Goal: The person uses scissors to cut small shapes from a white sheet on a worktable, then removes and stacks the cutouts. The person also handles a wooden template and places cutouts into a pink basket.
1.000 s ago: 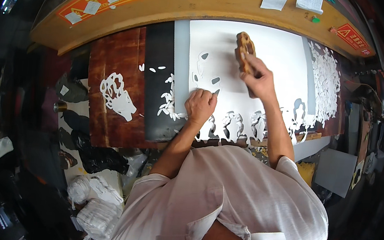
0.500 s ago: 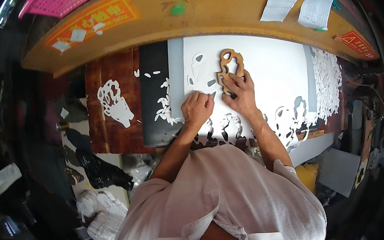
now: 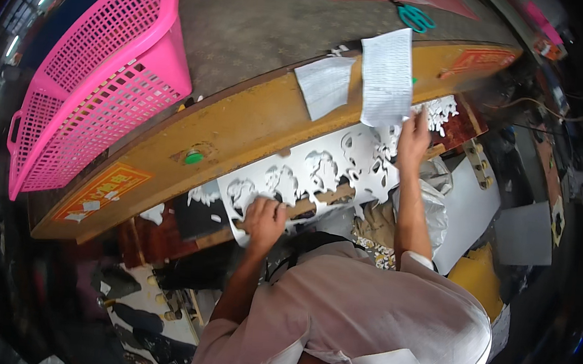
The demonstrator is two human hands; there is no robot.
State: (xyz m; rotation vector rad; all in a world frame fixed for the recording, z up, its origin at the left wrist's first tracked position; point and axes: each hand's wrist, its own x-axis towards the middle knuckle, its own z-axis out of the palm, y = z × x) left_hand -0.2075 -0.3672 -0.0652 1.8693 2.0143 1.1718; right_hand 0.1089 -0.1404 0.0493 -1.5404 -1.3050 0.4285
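Note:
A white sheet (image 3: 307, 201) full of curly cut-out holes lies slantwise along the front of the work surface, its near edge hanging over. My left hand (image 3: 264, 222) is at the sheet's near left corner, fingers bent and closed on its edge. Further off to the right, my right hand (image 3: 416, 135) is raised at the sheet's far right end, beside a heap of small white offcuts (image 3: 442, 116). Motion blurs its fingers, and whether they grip the sheet cannot be made out.
An ochre machine beam (image 3: 252, 151) with a green button (image 3: 194, 157) crosses above the sheet. On top stand a pink plastic basket (image 3: 113, 85) and teal-handled scissors (image 3: 415, 17); paper slips (image 3: 386, 75) hang down its front. A black mat (image 3: 195, 218) and clear bags (image 3: 432, 197) are nearby.
My hands have moved apart, the right one up to the far right. The brown cutting die is no longer in view. The perforated sheet now lies farther forward, and the view has turned.

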